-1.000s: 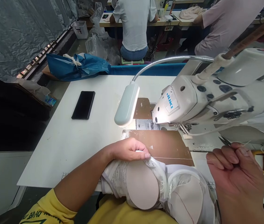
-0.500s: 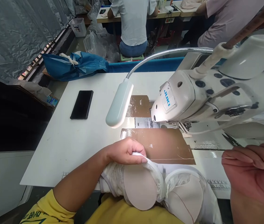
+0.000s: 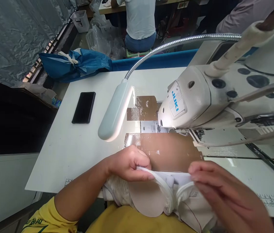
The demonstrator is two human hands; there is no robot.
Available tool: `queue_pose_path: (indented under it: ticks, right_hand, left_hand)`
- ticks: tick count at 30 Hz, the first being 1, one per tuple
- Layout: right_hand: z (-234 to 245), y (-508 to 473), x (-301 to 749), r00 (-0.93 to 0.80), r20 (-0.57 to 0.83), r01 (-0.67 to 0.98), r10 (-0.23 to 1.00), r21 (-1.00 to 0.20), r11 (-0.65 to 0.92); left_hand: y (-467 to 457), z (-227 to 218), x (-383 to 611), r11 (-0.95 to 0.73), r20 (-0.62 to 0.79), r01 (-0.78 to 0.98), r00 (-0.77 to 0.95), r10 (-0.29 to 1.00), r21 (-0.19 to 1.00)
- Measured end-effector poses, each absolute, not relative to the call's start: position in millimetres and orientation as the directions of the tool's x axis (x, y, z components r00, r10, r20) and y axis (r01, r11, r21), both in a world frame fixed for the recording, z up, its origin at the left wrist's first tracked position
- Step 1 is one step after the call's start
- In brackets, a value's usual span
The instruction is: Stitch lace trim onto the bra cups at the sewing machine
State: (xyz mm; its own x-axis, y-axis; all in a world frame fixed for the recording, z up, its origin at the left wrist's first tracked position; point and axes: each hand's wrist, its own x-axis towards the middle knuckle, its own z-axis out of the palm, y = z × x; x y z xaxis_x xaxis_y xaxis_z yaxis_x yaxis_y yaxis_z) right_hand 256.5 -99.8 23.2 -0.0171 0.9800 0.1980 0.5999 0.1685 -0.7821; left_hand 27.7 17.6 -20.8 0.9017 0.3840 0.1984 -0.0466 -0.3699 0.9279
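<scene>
A white lace-trimmed bra (image 3: pixel 148 195) with smooth beige cups lies across the table's front edge and my lap. My left hand (image 3: pixel 130 163) grips the upper edge of the left cup, thumb on top and fingers curled under. At the other cup, my right hand (image 3: pixel 224 191) pinches the white edge between thumb and fingertips, covering part of that cup. A thin dark reddish thread hangs over the right cup's face. Just beyond both hands lies a brown cardboard sheet (image 3: pixel 166 150), taped on the sewing machine's bed.
The white JUKI sewing machine (image 3: pixel 187 97) stands at the right. A lamp (image 3: pixel 115 110) on a bent metal neck hangs over the table. A black phone (image 3: pixel 83 107) lies at left; dark scissors (image 3: pixel 265 157) lie at right. Beyond the blue cloth (image 3: pixel 76 64) sits a person (image 3: pixel 140 22).
My right hand has come in from the far right to the bra's right cup and taken its edge. The left hand keeps its hold. The view has shifted slightly.
</scene>
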Motion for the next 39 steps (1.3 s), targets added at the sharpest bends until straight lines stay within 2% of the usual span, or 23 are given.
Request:
queue_pose_path:
  ticks: [2, 4, 7, 10, 14, 19, 35, 39]
  right_hand:
    - [21, -94, 252, -0.202, 0.164, 0.573, 0.966, -0.78, 0.252]
    - [15, -90, 252, -0.312, 0.169, 0.54, 0.935, -0.778, 0.321]
    - [6, -87, 252, -0.366, 0.184, 0.539, 0.912, -0.757, 0.369]
    - [2, -89, 252, -0.374, 0.207, 0.57, 0.904, -0.718, 0.4]
    - [1, -91, 253, -0.388, 0.225, 0.585, 0.894, -0.689, 0.427]
    - [0, -92, 257, -0.419, 0.231, 0.569, 0.878, -0.686, 0.453]
    - [2, -87, 263, -0.469, 0.23, 0.568, 0.853, -0.661, 0.491]
    - [3, -86, 263, -0.445, 0.246, 0.546, 0.861, -0.687, 0.479]
  left_hand:
    - [14, -20, 29, -0.506, 0.267, -0.041, 0.885, 0.383, 0.861]
    - [11, -18, 30, -0.643, 0.324, -0.014, 0.872, 0.367, 0.766]
    - [7, -16, 31, -0.806, 0.391, 0.036, 0.861, 0.325, 0.591]
    - [5, -14, 32, -0.897, 0.446, 0.084, 0.845, 0.295, 0.434]
    - [2, -13, 34, -0.941, 0.503, 0.112, 0.822, 0.268, 0.319]
    - [0, -13, 35, -0.96, 0.548, 0.109, 0.801, 0.239, 0.258]
    - [0, -13, 35, -0.965, 0.572, 0.115, 0.786, 0.234, 0.237]
    - [1, -14, 34, -0.967, 0.58, 0.111, 0.783, 0.227, 0.229]
